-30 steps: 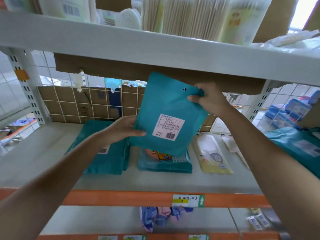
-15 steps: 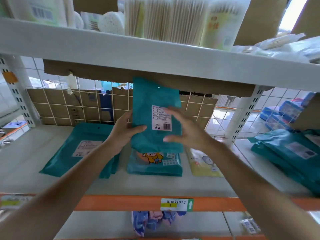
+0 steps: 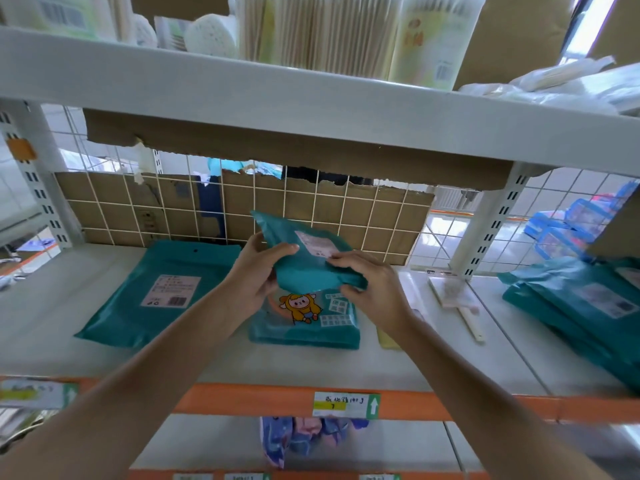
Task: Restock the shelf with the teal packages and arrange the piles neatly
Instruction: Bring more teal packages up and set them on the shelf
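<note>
A teal package [image 3: 304,252] with a white label is tilted low over the middle pile [image 3: 304,323], whose top pack shows a yellow cartoon figure. My left hand [image 3: 256,275] grips its left edge, thumb on top. My right hand [image 3: 370,289] holds its right lower edge, fingers over the top and thumb beneath. Another teal pile [image 3: 159,292] lies flat to the left on the grey shelf [image 3: 52,327]. More teal packages [image 3: 581,306] are heaped at the right.
A wire grid backed with cardboard [image 3: 346,213] closes the shelf's rear. A white upright post [image 3: 485,223] stands right of the middle pile, with a pale flat pack [image 3: 453,296] by its foot. A yellow pack [image 3: 386,339] peeks out under my right wrist. The upper shelf [image 3: 311,98] hangs low overhead.
The teal package has come down from upright in front of the grid to a low tilt just above the middle pile. Both hands moved down with it.
</note>
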